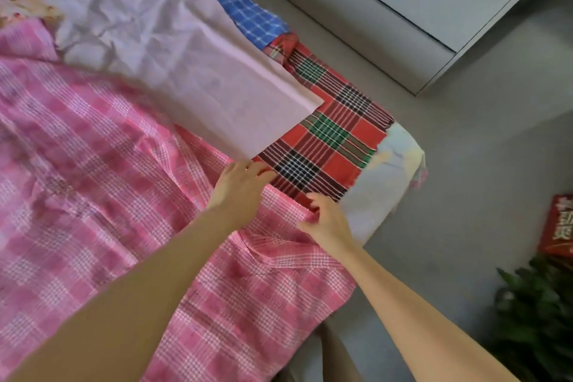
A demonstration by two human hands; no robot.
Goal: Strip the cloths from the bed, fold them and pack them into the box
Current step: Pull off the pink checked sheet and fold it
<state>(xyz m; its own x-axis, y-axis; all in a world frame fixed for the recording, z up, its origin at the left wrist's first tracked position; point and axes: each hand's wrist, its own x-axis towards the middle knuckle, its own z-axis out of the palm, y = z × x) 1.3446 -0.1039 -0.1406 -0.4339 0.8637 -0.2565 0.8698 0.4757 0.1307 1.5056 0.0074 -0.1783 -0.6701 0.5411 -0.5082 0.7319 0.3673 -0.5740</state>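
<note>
A pink checked cloth point(93, 183) covers most of the bed and hangs over its near edge. A plain lilac cloth point(173, 49) lies above it. Beside that lies a red, green and black plaid cloth point(335, 133), and a blue checked cloth point(245, 9) lies farther back. My left hand point(240, 189) rests with fingers extended on the pink cloth's edge, where it meets the plaid. My right hand point(325, 217) pinches the pink cloth's edge with curled fingers near the bed corner. A red box point(558, 226) stands on the floor at the right edge.
The bed's pale mattress corner point(390, 170) shows bare under the cloths. Grey floor runs along the bed's right side. A grey cabinet point(434, 9) stands at the top right. A green plant point(539, 316) fills the lower right corner.
</note>
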